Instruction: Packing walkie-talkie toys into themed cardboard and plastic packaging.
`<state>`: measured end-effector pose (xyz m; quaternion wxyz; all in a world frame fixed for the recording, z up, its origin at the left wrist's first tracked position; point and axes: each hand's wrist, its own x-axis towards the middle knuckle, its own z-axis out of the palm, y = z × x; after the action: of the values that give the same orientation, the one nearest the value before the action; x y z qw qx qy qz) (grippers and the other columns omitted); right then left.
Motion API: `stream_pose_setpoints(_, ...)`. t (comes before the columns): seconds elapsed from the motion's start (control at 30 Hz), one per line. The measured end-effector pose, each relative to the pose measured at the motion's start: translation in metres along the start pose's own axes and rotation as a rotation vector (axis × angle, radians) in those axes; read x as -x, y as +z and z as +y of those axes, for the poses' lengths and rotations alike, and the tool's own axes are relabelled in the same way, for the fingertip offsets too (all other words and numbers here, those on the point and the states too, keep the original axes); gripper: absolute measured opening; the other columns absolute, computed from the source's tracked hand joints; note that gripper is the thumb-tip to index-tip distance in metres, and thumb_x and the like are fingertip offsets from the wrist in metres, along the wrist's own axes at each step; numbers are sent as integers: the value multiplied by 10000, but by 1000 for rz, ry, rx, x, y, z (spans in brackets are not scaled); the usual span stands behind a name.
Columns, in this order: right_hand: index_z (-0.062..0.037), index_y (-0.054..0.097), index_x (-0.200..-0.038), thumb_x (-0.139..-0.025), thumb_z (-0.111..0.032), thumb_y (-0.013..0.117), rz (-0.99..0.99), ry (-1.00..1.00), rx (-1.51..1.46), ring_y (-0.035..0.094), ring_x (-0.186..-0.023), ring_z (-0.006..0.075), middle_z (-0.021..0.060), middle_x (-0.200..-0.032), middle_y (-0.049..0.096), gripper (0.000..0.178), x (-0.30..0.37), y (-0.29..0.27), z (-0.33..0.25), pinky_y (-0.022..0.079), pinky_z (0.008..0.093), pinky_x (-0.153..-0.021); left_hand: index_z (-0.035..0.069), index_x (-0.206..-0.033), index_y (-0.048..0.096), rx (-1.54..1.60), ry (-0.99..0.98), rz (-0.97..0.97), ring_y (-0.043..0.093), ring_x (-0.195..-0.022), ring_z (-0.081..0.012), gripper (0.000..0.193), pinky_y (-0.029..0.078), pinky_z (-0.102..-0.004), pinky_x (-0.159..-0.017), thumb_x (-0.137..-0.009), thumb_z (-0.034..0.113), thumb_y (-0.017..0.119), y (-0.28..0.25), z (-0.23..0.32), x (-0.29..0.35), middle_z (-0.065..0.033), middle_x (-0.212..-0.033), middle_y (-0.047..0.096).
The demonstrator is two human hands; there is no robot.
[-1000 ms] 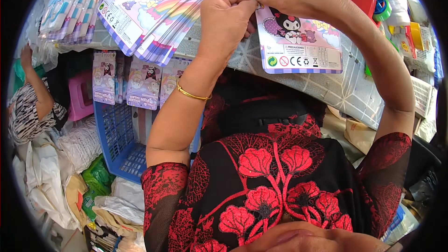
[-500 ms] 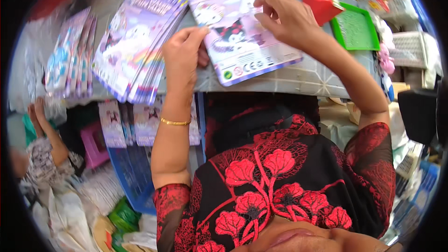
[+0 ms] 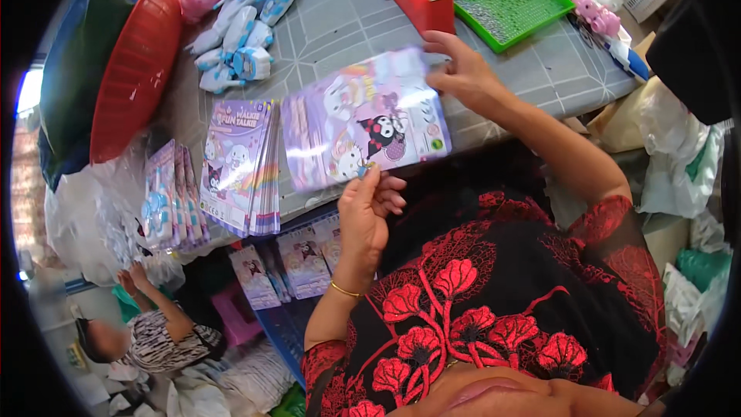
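Note:
A purple cardboard packaging card (image 3: 378,120) with cartoon characters is tilted sideways above the near edge of the table, slightly blurred. At its lower edge, my left hand (image 3: 370,205) pinches it with the thumb, the other fingers curled below. Up at the right-hand corner, the thumb and fingers of my right hand (image 3: 467,73) close on the card's edge. Just left of the card stands a fanned stack of similar purple cards (image 3: 239,158). Farther left are several packs (image 3: 171,197) with blue-and-white toys on them.
Blue-and-white toys (image 3: 251,54) lie piled at the back left, beside a red basket (image 3: 139,69). A red tape dispenser (image 3: 428,4) and a green tray (image 3: 509,8) of small pieces stand beyond my right hand. Below the table is a blue crate (image 3: 282,332); another person (image 3: 166,332) sits at left.
The card has turned from upright to sideways. My left hand has shifted to its lower edge, my right to its right-hand corner. The view has swung, showing more of the table's back.

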<state>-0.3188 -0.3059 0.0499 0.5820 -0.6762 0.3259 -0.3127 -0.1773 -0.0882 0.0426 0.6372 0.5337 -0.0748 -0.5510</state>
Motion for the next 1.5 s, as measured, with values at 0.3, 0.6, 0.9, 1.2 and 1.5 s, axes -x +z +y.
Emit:
stream_pose_setpoints(0.3, -62, 672, -957, -799, -159, 671, 580, -683, 704, 576, -586, 166, 63, -831, 634, 185, -61, -44, -8, 465, 304, -555, -15, -1006, 629, -584, 144, -277, 612, -637, -134, 202, 479, -228, -560, -933, 156, 549, 29, 34, 21, -124, -855, 676)
stream_pose_setpoints(0.6, -52, 681, -1037, -889, -370, 534, 41, 18, 425, 549, -1021, 193, 109, -1094, 636, 380, -99, -58, -20, 387, 317, -925, -14, -1101, 583, -1583, 1084, 3, 561, -974, -337, 306, 439, -385, -853, -857, 170, 595, -54, 115, -105, -171, -1053, 599)
stream_pose_setpoints(0.9, -18, 711, -842, -790, -260, 655, 36, 25, 437, 627, -742, 130, 69, -747, 673, 254, -130, -77, -20, 490, 287, -680, -46, -920, 640, -1035, 360, -18, 549, -641, -96, 241, 446, -244, -579, -819, 165, 703, -58, 129, -120, -38, -747, 631)
stream_pose_setpoints(1.2, -54, 692, -675, -758, -274, 715, 169, 288, 250, 443, -436, 90, 13, -534, 524, 236, -111, -65, -47, 296, 267, -377, 0, -928, 592, -507, 26, -35, 581, -685, -99, 123, 492, -229, -611, -864, 86, 650, -72, 111, -86, -45, -817, 623)
stream_pose_setpoints(1.5, -34, 686, -859, -844, -272, 695, 163, 309, 55, 263, -433, 11, -64, -616, 435, 239, -70, -56, -39, 158, 212, -392, 10, -963, 583, -161, -3, -107, 626, -757, -115, 137, 518, -231, -699, -856, 60, 654, -51, 75, -69, -70, -886, 655)
